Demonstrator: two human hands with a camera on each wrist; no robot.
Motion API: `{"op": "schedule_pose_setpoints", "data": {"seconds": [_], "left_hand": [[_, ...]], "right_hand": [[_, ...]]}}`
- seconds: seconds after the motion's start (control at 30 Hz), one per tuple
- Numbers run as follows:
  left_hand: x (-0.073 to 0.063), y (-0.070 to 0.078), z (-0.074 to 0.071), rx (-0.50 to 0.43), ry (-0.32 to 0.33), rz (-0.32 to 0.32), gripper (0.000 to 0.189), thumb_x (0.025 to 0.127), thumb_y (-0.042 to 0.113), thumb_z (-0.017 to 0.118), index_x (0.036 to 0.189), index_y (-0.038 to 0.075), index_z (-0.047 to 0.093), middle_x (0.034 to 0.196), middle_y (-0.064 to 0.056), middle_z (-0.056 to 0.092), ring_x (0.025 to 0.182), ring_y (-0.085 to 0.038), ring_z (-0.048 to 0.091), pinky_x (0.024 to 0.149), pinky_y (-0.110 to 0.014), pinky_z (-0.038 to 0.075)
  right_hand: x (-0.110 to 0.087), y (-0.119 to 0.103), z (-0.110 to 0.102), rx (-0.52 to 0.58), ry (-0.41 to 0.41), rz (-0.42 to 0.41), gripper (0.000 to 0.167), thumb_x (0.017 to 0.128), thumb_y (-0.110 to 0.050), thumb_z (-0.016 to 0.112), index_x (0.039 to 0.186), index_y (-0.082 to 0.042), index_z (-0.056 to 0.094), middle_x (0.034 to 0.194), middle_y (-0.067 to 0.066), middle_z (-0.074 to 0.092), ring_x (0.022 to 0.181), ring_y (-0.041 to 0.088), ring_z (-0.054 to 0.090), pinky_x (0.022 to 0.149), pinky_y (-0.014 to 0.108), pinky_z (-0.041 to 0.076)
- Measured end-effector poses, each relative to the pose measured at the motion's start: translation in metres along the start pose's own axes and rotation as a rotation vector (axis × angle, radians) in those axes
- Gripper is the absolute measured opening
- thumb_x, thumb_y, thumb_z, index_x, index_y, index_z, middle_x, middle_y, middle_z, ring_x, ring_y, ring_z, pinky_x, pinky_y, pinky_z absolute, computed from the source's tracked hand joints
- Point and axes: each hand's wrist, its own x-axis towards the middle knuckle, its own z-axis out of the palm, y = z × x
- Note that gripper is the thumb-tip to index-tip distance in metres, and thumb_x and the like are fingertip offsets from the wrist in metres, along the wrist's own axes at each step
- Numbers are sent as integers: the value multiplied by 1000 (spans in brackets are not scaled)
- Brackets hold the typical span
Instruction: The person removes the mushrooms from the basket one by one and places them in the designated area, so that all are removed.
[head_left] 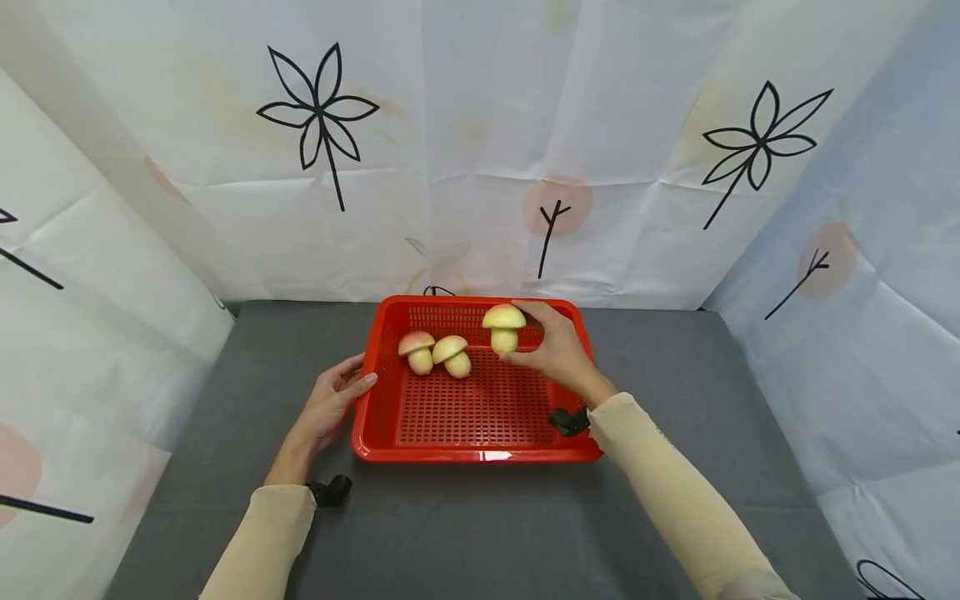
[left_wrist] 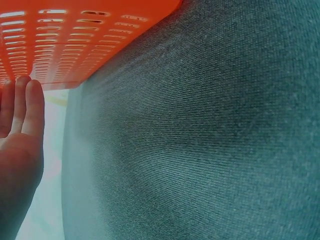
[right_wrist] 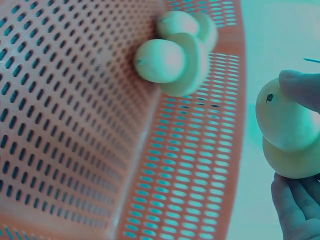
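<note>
On the grey worktop [head_left: 450, 533], your left hand [head_left: 330, 404] grips the left rim of a red perforated plastic basket [head_left: 476, 456]. Inside, two rounded yellow mushrooms [head_left: 452, 353] lie aslant, stems toward you. Your right hand [head_left: 555, 346] pinches a pink-topped yellow mushroom [head_left: 504, 325] above the basket's far part, its long axis upright in the head view, cap on top.

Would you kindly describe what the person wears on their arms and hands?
The left sleeve and right sleeve are plain, long and cream-coloured. A small black left-wrist device and a similar right-wrist device show near the cuffs. The left hand and right hand wear no gloves.
</note>
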Motion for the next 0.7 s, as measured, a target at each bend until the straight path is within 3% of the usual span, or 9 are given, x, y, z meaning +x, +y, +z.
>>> {"op": "schedule_pose_setpoints", "data": {"seconds": [0.2,0.27,0.5,0.7], "left_hand": [[0,-1,-1,-1,-4,8,62,104,11,60,156,-5,31,152,-32,40,119,-11,62,92,-30,57],[0,0,-1,1,-6,9,62,104,11,60,156,-4,30,152,-32,39,119,-11,62,92,-30,57],[0,1,0,14,-1,7,63,103,13,61,156,-4,30,152,-31,40,120,-12,62,92,-30,57],[0,1,0,21,9,-1,64,103,14,62,156,-4,31,151,-30,42,119,-12,62,92,-31,56]], "right_hand": [[-11,-1,-18,93,97,-71,81,71,-3,92,143,1,53,135,16,58,125,31,58,105,46,49],[-16,-2,-24,104,124,-71,82,72,-2,92,143,2,53,136,16,57,126,31,57,107,41,48],[-38,-41,-49,112,174,-33,77,73,10,86,141,13,49,137,27,53,129,39,54,110,36,45],[-50,-43,-60,97,216,-32,76,73,12,85,140,14,49,136,28,54,128,41,54,108,23,44]]}}
